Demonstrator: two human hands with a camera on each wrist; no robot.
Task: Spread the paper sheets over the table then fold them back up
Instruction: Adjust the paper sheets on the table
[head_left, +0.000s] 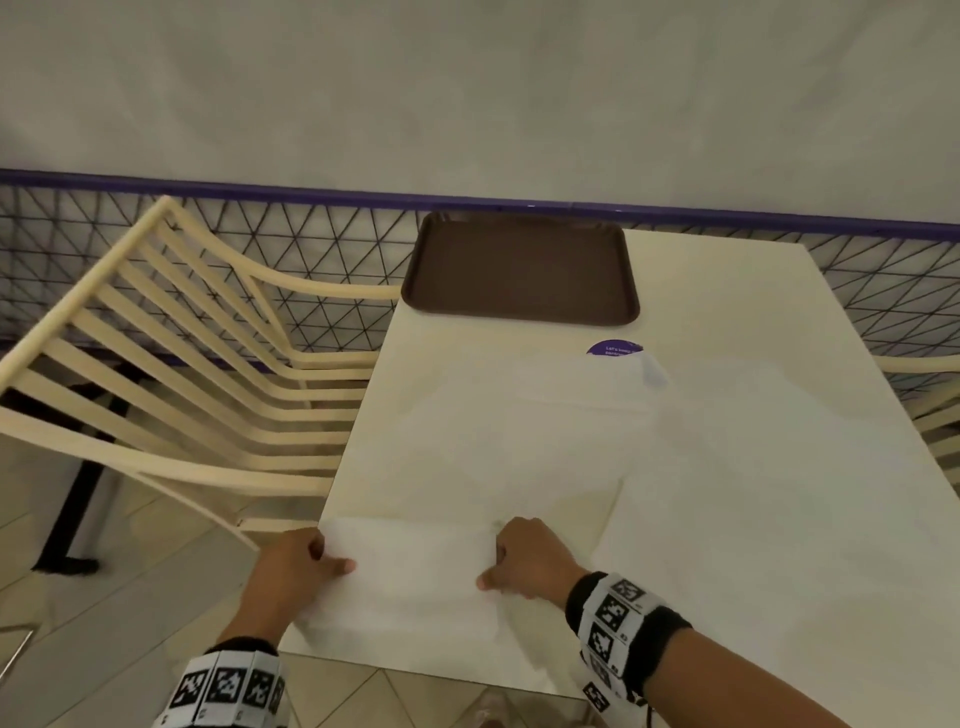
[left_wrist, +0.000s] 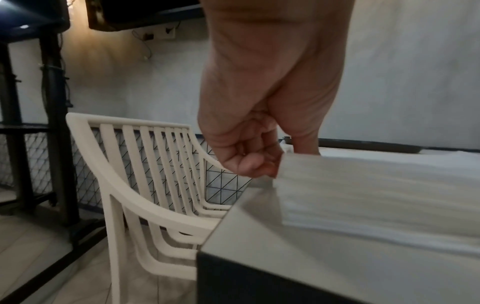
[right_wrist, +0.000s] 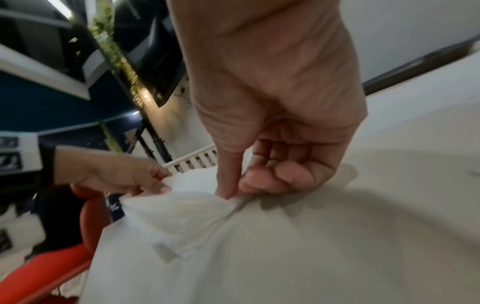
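A thin white paper sheet (head_left: 410, 571) lies over the near left corner of the cream table (head_left: 753, 322). My left hand (head_left: 306, 564) pinches its left edge at the table's side, thumb on top. My right hand (head_left: 511, 558) pinches the sheet's right edge, bunching it between thumb and fingers (right_wrist: 257, 183). In the left wrist view the left hand (left_wrist: 249, 162) curls round the lifted paper edge (left_wrist: 285, 170). More white sheets (head_left: 545, 415) lie spread flat across the middle of the table and at the near right (head_left: 753, 545).
A brown tray (head_left: 519, 270) sits at the table's far edge. A purple round sticker (head_left: 613, 348) shows by a sheet's corner. A cream slatted chair (head_left: 182, 374) stands close on the left, another chair's arm (head_left: 930, 410) on the right. A wire fence (head_left: 311, 244) runs behind.
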